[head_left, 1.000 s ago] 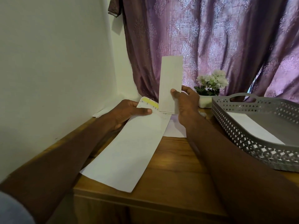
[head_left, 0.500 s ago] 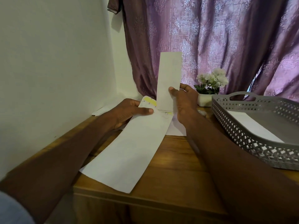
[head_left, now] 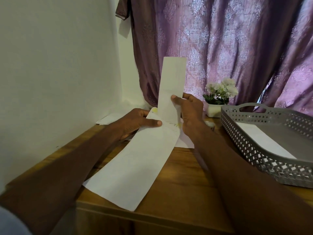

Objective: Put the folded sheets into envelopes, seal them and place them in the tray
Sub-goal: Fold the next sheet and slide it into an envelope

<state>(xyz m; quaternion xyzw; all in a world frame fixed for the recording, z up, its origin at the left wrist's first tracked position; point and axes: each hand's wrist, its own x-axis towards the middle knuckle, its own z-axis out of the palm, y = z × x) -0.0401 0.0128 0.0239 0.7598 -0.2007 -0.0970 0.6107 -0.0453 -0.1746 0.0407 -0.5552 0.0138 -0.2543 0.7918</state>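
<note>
Folded sheet at the envelope's mouth

The right hand (head_left: 189,112) pinches an upright folded white paper sheet (head_left: 171,89); the left hand (head_left: 135,122) grips the long white envelope (head_left: 133,165) on the wooden desk (head_left: 186,184), left of the grey perforated tray (head_left: 254,150).

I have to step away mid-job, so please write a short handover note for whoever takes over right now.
Left hand: holds the open end of the envelope, which lies across the table.
Right hand: pinches the folded sheet upright, its lower end at the envelope's mouth.
Done: one white envelope lies in the grey tray on the right.
Left: slide the sheet fully in, seal the flap, put the envelope in the tray. More paper lies near the wall; check whether it needs packing.
</note>
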